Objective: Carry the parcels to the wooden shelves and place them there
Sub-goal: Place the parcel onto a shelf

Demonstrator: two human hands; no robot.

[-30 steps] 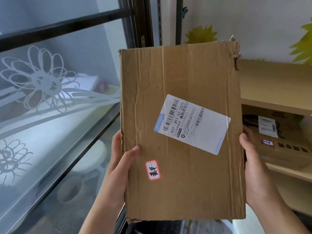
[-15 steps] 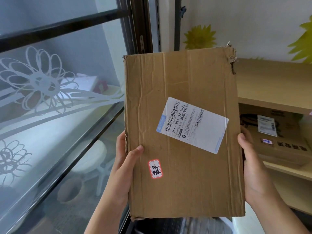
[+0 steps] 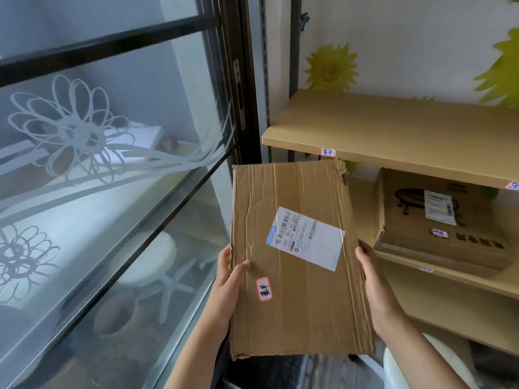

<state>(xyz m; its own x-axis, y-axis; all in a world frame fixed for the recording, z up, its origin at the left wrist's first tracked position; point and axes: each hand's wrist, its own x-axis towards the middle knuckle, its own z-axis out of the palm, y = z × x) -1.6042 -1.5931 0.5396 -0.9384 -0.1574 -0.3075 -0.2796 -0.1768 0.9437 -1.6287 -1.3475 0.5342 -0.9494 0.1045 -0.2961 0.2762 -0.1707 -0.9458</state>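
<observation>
I hold a flat, creased cardboard parcel [image 3: 297, 299] in front of me, with a white shipping label and a small red-edged sticker on its face. My left hand [image 3: 231, 279] grips its left edge, thumb on the front. My right hand [image 3: 373, 287] grips its right edge. The wooden shelves [image 3: 393, 130] stand ahead to the right; the parcel's top edge sits just below the front lip of the upper board. Another brown parcel [image 3: 438, 220] lies on the middle shelf, to the right of mine.
A dark-framed glass door [image 3: 112, 192] with white flower decals fills the left side. A white stool [image 3: 407, 366] shows at the bottom right under the shelves. Yellow flower stickers [image 3: 331, 68] decorate the wall behind. Small name tags [image 3: 328, 152] mark the shelf edges.
The parcel has dropped lower in view and looks smaller, uncovering the upper shelf board and its tag. Both hands keep the same grip on its edges.
</observation>
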